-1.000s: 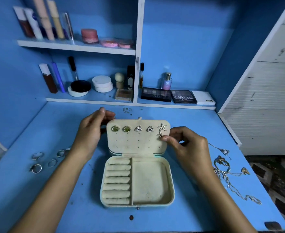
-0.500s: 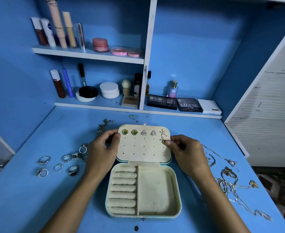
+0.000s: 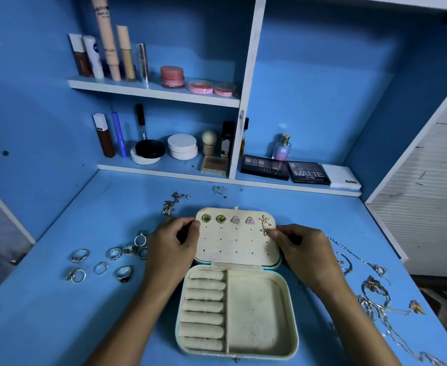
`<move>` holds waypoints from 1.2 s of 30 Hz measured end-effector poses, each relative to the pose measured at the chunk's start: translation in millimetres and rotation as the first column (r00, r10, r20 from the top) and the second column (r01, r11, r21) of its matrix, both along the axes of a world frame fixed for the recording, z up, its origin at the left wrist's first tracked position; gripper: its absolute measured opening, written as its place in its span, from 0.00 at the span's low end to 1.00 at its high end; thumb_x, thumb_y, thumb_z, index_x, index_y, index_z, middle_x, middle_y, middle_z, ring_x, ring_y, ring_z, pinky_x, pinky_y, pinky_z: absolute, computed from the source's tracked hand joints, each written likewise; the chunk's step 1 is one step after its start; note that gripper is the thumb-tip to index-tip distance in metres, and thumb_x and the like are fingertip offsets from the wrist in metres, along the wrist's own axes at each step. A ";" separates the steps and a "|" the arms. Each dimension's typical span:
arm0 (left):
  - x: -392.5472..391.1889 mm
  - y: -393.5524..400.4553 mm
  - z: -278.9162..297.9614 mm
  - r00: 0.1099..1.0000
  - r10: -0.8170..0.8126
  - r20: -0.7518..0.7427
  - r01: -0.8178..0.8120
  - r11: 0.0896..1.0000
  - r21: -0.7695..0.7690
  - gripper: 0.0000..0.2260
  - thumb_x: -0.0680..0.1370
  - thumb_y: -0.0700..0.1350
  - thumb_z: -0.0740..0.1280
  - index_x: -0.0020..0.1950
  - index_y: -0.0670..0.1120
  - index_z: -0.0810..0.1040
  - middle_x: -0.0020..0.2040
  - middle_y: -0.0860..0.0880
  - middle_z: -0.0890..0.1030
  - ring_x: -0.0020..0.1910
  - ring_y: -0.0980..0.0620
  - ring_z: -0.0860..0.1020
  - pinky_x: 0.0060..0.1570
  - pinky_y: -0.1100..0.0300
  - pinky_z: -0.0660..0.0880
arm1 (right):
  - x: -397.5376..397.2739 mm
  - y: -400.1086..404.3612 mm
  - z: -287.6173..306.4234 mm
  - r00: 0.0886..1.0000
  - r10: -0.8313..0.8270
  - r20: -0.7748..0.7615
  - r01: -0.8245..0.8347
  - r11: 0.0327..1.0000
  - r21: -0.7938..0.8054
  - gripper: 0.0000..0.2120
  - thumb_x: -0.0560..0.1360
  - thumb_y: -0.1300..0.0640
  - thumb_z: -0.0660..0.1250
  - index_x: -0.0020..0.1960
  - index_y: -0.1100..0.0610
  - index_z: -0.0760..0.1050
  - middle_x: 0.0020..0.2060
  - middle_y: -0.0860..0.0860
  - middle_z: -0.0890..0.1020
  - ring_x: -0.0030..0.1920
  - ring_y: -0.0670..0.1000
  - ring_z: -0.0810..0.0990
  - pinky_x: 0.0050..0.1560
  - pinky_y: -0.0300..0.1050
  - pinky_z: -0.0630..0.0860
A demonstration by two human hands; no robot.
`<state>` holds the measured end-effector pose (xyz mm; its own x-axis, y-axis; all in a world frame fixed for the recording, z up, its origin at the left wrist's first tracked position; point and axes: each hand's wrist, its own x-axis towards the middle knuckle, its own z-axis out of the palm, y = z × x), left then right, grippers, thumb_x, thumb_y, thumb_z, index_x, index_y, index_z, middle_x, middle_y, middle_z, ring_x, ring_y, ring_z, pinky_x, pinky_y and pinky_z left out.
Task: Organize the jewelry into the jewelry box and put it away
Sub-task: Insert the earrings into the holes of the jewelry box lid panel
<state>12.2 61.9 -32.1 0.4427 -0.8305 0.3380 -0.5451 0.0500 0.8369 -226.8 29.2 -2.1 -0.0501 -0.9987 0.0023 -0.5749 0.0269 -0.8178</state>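
The open jewelry box carries six earrings on its lid. The left hand grips the lid edge; the right hand pinches the lower starfish earring. Eight rings lie on the desk.

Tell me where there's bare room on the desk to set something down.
Bare blue desktop lies near left, below the scattered silver rings. Another bare strip sits behind the open cream jewelry box, toward the back right below the shelf ledge. The right side is crowded with tangled chain necklaces.
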 end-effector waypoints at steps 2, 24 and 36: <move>-0.3 -0.2 -0.4 1.000 -0.001 0.012 0.001 1.000 -0.009 0.04 0.77 0.43 0.71 0.49 0.47 0.85 0.42 0.58 0.80 0.48 0.66 0.77 0.43 0.79 0.67 | -0.7 -2.7 3.0 1.000 0.007 -0.028 -0.007 1.000 -0.005 0.10 0.77 0.45 0.70 0.41 0.49 0.84 0.29 0.44 0.82 0.31 0.43 0.76 0.33 0.34 0.70; 1.7 -6.4 -4.4 1.000 -0.009 -0.021 0.008 0.998 -0.058 0.03 0.76 0.41 0.71 0.47 0.45 0.85 0.41 0.52 0.81 0.43 0.59 0.77 0.44 0.70 0.72 | 119.8 -96.8 39.7 0.767 0.471 -0.435 -0.592 0.781 -0.199 0.06 0.77 0.54 0.72 0.52 0.52 0.85 0.41 0.45 0.82 0.40 0.46 0.77 0.47 0.39 0.74; 2.3 -8.7 -5.2 0.999 -0.031 -0.029 0.028 0.997 -0.073 0.06 0.75 0.46 0.68 0.43 0.46 0.83 0.39 0.53 0.79 0.40 0.57 0.76 0.40 0.72 0.69 | 188.8 -116.9 34.2 0.532 0.607 -0.590 -0.745 0.667 0.014 0.09 0.76 0.57 0.71 0.54 0.49 0.85 0.51 0.50 0.85 0.53 0.50 0.80 0.55 0.43 0.76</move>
<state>14.5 53.2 -37.2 0.4294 -0.8173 0.3842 -0.5169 0.1264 0.8466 -38.0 -87.7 32.0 0.7186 -0.6952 0.0174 -0.6545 -0.6846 -0.3209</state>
